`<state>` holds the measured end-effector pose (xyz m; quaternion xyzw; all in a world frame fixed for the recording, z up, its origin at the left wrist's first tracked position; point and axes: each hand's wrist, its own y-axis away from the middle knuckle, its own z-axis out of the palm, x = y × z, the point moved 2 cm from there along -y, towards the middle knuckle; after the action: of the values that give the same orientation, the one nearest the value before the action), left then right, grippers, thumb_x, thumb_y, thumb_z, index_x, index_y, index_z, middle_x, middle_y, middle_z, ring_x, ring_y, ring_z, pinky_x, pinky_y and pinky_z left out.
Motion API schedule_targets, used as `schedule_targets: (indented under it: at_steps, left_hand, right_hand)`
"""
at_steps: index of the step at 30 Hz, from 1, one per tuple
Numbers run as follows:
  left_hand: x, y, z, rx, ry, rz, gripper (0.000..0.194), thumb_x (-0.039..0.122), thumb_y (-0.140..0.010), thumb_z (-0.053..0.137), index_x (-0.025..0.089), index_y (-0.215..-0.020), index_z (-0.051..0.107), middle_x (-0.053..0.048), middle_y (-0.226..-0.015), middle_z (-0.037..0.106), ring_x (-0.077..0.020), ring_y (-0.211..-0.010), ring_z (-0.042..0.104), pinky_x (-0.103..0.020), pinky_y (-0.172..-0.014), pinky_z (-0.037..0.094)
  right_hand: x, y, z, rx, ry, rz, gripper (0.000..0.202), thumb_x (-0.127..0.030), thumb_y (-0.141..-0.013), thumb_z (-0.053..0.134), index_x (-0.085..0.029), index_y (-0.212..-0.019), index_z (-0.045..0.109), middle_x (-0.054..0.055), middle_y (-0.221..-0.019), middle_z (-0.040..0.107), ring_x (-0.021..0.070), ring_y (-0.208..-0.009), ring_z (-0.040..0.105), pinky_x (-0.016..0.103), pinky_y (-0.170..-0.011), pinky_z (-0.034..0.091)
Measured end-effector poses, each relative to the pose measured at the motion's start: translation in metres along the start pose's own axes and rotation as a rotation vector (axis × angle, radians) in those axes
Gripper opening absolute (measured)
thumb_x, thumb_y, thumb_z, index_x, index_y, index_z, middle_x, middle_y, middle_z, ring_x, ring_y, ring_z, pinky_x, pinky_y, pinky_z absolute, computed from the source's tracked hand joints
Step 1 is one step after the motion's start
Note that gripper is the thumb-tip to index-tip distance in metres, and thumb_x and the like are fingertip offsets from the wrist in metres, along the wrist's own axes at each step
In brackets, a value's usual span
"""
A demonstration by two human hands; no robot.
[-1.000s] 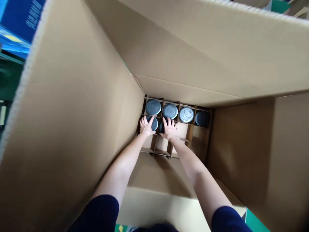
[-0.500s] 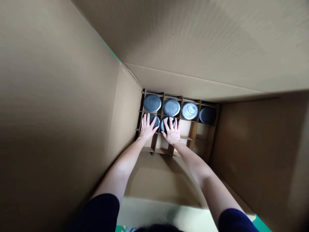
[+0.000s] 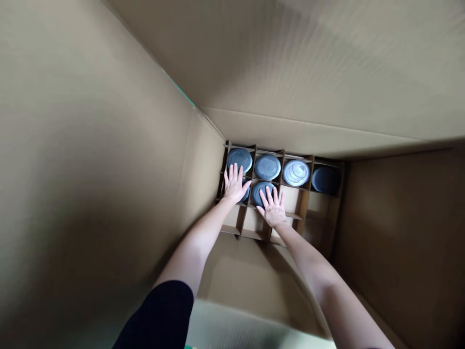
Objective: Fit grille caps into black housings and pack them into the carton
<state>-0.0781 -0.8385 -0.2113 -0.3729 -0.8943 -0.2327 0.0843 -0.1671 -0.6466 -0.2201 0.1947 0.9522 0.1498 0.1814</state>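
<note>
Deep in a cardboard box, a cardboard divider (image 3: 240, 220) splits the floor into compartments. Round grey-blue objects with flat tops fill the back row: one at the left (image 3: 239, 159), one beside it (image 3: 268, 167), a shinier one (image 3: 296, 173) and a shaded one (image 3: 326, 180). My left hand (image 3: 235, 186), fingers spread, lies over the left round object of the second row (image 3: 246, 192), hiding most of it; its fingertips reach the back-left one. My right hand (image 3: 273, 208) is open, its fingertips on the neighbouring round object (image 3: 260, 193).
Tall cardboard walls close in on the left (image 3: 145, 169) and right (image 3: 392, 203). The far wall (image 3: 298, 123) rises behind the divider, and a near flap (image 3: 250, 276) lies below my arms.
My left hand has slid forward so its fingers overlap the back-left round object. My right hand has drawn back slightly, showing more of the object under it. The whole view has shifted.
</note>
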Motion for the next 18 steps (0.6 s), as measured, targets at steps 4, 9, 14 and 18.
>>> schedule_targets:
  at_steps: [4, 9, 14, 18]
  left_hand:
    - [0.005, -0.014, -0.004, -0.063, 0.014, 0.092, 0.071, 0.05, -0.102, 0.039, 0.016, -0.162, 0.025, -0.01, -0.171, 0.016, -0.0303, -0.159, 0.002, -0.054, -0.128, 0.002]
    - [0.003, -0.01, 0.001, -0.106, 0.045, 0.189, 0.071, 0.048, -0.1, 0.043, 0.012, -0.16, 0.029, -0.013, -0.171, 0.016, -0.0316, -0.159, 0.0, -0.053, -0.129, 0.007]
    - [0.005, -0.017, -0.021, -0.107, 0.035, 0.16, 0.066, 0.044, -0.103, 0.044, 0.008, -0.157, 0.031, -0.017, -0.168, 0.025, -0.0278, -0.157, 0.019, -0.044, -0.127, 0.022]
    - [0.044, -0.009, -0.068, -0.106, -0.014, 0.152, 0.055, 0.041, -0.101, 0.053, 0.009, -0.145, 0.048, -0.019, -0.155, 0.046, -0.0316, -0.144, 0.043, -0.051, -0.118, 0.037]
  right_hand:
    - [-0.009, -0.001, -0.007, 0.028, 0.001, 0.03, 0.069, -0.049, -0.101, 0.05, -0.023, -0.162, 0.032, 0.014, -0.169, 0.021, 0.0412, -0.156, 0.012, 0.071, -0.121, 0.005]
    - [-0.007, 0.012, -0.038, -0.03, -0.005, 0.079, 0.063, -0.049, -0.105, 0.038, -0.021, -0.16, 0.035, 0.014, -0.168, 0.023, 0.0381, -0.156, 0.018, 0.071, -0.121, 0.004]
    - [0.004, 0.034, -0.087, -0.129, -0.056, 0.076, 0.062, -0.047, -0.107, 0.031, -0.011, -0.155, 0.044, 0.022, -0.159, 0.039, 0.0387, -0.151, 0.032, 0.072, -0.121, 0.009]
    - [-0.011, 0.074, -0.148, -0.225, -0.155, 0.092, 0.061, -0.055, -0.106, 0.037, -0.01, -0.142, 0.058, 0.023, -0.142, 0.06, 0.0372, -0.133, 0.054, 0.065, -0.116, 0.032]
